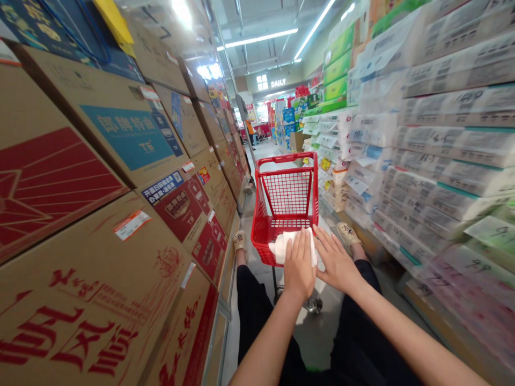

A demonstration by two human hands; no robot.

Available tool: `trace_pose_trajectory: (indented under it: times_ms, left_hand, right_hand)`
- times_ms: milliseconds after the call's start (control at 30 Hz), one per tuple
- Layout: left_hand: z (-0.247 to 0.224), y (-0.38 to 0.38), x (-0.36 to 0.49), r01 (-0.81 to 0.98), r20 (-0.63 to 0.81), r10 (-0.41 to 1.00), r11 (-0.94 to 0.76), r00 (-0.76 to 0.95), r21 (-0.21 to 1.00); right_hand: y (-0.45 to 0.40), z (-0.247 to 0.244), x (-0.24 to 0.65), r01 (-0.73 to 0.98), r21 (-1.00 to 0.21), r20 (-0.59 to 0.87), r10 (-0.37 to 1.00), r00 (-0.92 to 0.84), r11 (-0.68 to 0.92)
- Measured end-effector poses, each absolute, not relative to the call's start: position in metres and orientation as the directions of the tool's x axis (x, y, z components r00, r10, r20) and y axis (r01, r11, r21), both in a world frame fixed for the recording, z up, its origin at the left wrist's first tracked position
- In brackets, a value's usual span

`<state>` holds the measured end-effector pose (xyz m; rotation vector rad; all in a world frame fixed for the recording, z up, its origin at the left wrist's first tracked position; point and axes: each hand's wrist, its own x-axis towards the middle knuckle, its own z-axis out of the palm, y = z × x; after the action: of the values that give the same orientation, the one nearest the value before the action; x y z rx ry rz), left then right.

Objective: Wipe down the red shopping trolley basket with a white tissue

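A red shopping cart (pixel 262 236) with a mesh basket stands between my feet. On its near edge lies a white cloth (pixel 280 250), bunched up. My left hand (pixel 300 268) rests flat on the cloth, fingers stretched forward and close together. Just to the right, my right hand (pixel 336 261) is spread open, its fingertips at the cart's near right corner and the cloth's right edge. The palms of both hands face down and are hidden.
Stacked cardboard boxes (pixel 161 257) wall the left side. Piled white packages (pixel 442 145) line the right, blurred. My shoes stand either side of the cart. A person in orange (pixel 250 130) is far down the aisle.
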<state>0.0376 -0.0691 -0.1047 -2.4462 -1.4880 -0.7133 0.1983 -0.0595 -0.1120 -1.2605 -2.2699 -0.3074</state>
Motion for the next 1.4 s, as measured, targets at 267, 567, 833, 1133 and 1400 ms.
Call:
trace_pose_trajectory:
  times_ms: [267,567,833,1133,1400]
  left_hand:
    - [-0.104,-0.074,-0.037,0.898,0.471,0.781,-0.435,0.41,-0.06]
    - [-0.106,-0.066,-0.025,0.964,0.539,0.836,-0.219,0.105,0.152]
    - [-0.105,-0.08,0.042,0.869,0.501,0.789,-0.476,0.355,0.133]
    - [-0.09,-0.082,0.036,0.789,0.495,0.772,-0.564,0.399,0.244]
    - [-0.108,-0.071,0.025,0.702,0.44,0.781,-0.607,0.442,0.372]
  right_hand:
    - [-0.065,-0.107,0.206,0.85,-0.075,0.524,0.746,-0.411,0.521]
    - [-0.072,-0.107,0.183,0.825,-0.139,0.547,0.737,-0.397,0.548]
    - [-0.067,-0.115,0.197,0.831,-0.079,0.569,0.709,-0.416,0.551]
    - [-0.062,-0.108,0.21,0.774,-0.333,0.597,0.756,-0.269,0.538]
    - [-0.086,-0.056,0.163,0.73,-0.218,0.602,0.678,-0.421,0.647]
